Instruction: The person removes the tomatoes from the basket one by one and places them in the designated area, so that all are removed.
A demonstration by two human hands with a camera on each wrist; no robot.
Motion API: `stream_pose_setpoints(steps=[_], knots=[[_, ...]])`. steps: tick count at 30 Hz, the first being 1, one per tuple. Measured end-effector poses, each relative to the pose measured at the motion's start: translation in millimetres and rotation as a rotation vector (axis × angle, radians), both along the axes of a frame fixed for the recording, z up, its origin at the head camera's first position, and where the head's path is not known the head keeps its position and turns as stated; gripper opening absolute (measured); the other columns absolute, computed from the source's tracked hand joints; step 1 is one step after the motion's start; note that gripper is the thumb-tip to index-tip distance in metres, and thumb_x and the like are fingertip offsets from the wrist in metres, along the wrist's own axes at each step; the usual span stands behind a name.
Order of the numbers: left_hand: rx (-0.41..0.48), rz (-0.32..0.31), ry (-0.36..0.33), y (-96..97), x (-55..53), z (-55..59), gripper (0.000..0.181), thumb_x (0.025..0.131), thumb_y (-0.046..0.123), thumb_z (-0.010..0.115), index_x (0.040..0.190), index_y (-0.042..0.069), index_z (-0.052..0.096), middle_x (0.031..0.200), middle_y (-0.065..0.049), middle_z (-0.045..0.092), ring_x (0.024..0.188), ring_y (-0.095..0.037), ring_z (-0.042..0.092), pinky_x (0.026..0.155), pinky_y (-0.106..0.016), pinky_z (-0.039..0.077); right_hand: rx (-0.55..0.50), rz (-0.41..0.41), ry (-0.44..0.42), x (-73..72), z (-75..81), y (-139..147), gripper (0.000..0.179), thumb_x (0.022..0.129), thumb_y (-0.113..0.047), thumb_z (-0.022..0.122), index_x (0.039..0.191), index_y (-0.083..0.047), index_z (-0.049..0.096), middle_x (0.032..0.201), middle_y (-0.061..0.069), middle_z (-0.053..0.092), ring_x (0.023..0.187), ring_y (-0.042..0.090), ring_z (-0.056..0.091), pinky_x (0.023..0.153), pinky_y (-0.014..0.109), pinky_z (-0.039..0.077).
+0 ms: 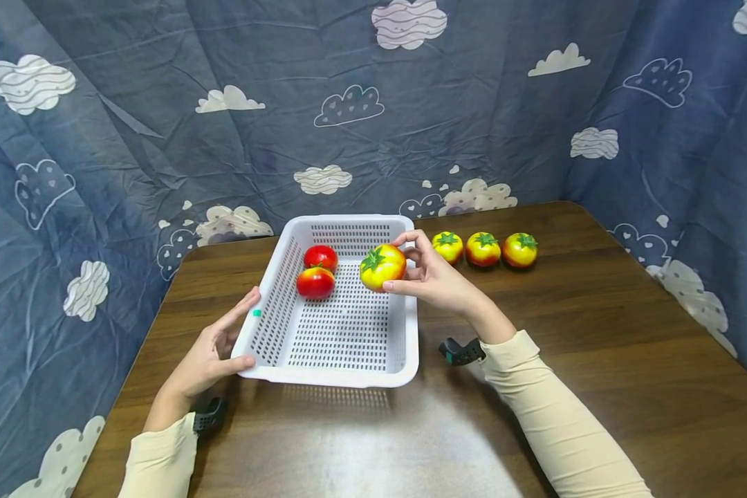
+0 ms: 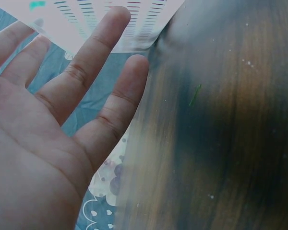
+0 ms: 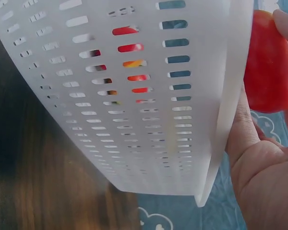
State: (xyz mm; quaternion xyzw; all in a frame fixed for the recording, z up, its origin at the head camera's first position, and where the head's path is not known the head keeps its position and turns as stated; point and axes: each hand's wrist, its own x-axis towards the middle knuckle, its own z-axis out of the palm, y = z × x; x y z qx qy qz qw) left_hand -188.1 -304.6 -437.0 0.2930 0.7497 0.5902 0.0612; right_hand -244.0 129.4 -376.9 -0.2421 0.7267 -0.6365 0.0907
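Note:
My right hand [image 1: 432, 277] grips a yellow-and-red tomato [image 1: 381, 268] with a green leafy top, fingers and thumb around its right side. It is over the right part of a white perforated plastic basket [image 1: 325, 378]; in the right wrist view the tomato [image 3: 271, 62] shows red beside the basket's rim [image 3: 230, 91]. Inside, a red tomato [image 1: 321, 257] and a red-orange tomato [image 1: 315, 283] lie side by side at the left. My left hand [image 1: 208, 356] is at the basket's left side, fingertips along the rim and thumb at the near corner. Its fingers [image 2: 81, 69] are spread and nearly straight.
Three more yellow-and-red tomatoes, left [image 1: 447, 247], middle [image 1: 483, 250] and right [image 1: 520, 250], stand in a row behind the right hand on the brown wooden table [image 1: 597, 332]. A blue curtain [image 1: 324, 62] with cloud prints hangs around the back and sides.

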Motion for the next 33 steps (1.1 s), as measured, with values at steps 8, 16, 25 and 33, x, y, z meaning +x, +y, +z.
stream_pose_setpoints(steps=[8, 16, 25, 33], knots=[[-0.006, 0.002, 0.002, 0.7, -0.3, 1.0, 0.096, 0.085, -0.007, 0.074, 0.169, 0.006, 0.029, 0.183, -0.006, 0.012, 0.139, -0.003, 0.058, 0.097, -0.025, 0.059, 0.014, -0.051, 0.081, 1.2, 2.5, 5, 0.071, 0.088, 0.002, 0.083, 0.139, -0.011, 0.036, 0.141, 0.017, 0.058, 0.113, 0.026, 0.066, 0.090, 0.025, 0.060], [-0.011, 0.009, 0.003, 0.5, 0.0, 0.7, 0.097, 0.085, -0.008, 0.074, 0.169, 0.006, 0.029, 0.183, -0.008, 0.011, 0.140, -0.002, 0.057, 0.097, -0.025, 0.059, -0.022, -0.103, 0.097, -2.2, -0.2, 20, 0.071, 0.087, 0.008, 0.082, 0.136, -0.009, 0.034, 0.140, 0.020, 0.059, 0.115, 0.021, 0.068, 0.093, 0.024, 0.061], [-0.010, 0.006, 0.009, -0.3, -0.4, -0.5, 0.098, 0.085, -0.008, 0.075, 0.169, 0.005, 0.029, 0.183, -0.007, 0.011, 0.142, -0.002, 0.056, 0.098, -0.025, 0.058, -0.003, -0.125, 0.115, -5.6, -1.4, 40, 0.080, 0.090, 0.000, 0.083, 0.154, -0.015, 0.037, 0.147, 0.018, 0.053, 0.124, 0.022, 0.068, 0.102, 0.025, 0.058], [-0.014, 0.007, 0.007, -0.8, -1.1, -0.2, 0.097, 0.085, -0.008, 0.075, 0.169, 0.006, 0.029, 0.183, -0.007, 0.011, 0.140, -0.002, 0.057, 0.097, -0.026, 0.059, 0.028, -0.179, 0.091, -5.1, -4.1, 58, 0.073, 0.089, 0.002, 0.083, 0.142, -0.016, 0.036, 0.146, 0.017, 0.049, 0.121, 0.021, 0.067, 0.099, 0.022, 0.058]])
